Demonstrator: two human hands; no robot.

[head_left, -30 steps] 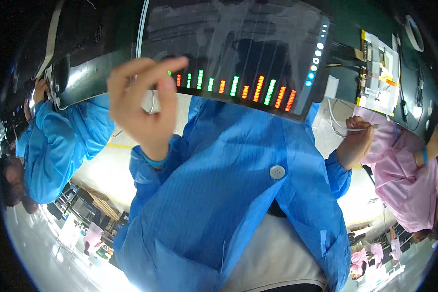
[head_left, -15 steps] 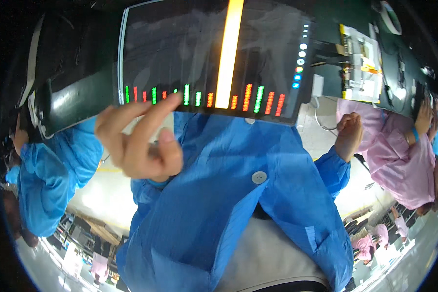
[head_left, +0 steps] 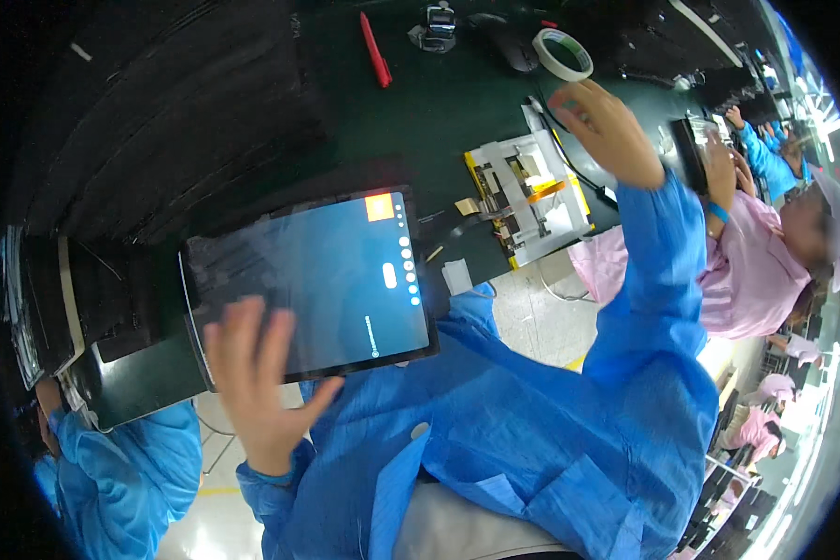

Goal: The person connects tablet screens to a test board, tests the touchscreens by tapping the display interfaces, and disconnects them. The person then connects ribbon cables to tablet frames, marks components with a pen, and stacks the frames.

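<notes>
A tablet-sized screen (head_left: 299,271) lies on the dark green table in front of me, lit blue with an orange square near its far right corner and a column of icons. My left hand (head_left: 261,383) is over its near left part, fingers spread and slightly blurred, holding nothing. My right hand (head_left: 611,135) is stretched out to the right, fingers loosely bent and apart, with nothing visible in them. Beside it are a roll of tape (head_left: 564,56) and a black cable (head_left: 569,154). A white and yellow fixture (head_left: 532,201) with ribbon cables lies between hand and screen.
A red pen (head_left: 375,51), a small clear-and-black object (head_left: 437,26) and a dark computer mouse (head_left: 509,47) lie at the back. A co-worker in pink (head_left: 747,271) works at the right, another in a blue sleeve (head_left: 140,467) at the left.
My view has turned, so the screen sits lower and left. Its black picture with coloured marks became blue with icons. My left hand's fingers have spread; my right hand has reached out over the table.
</notes>
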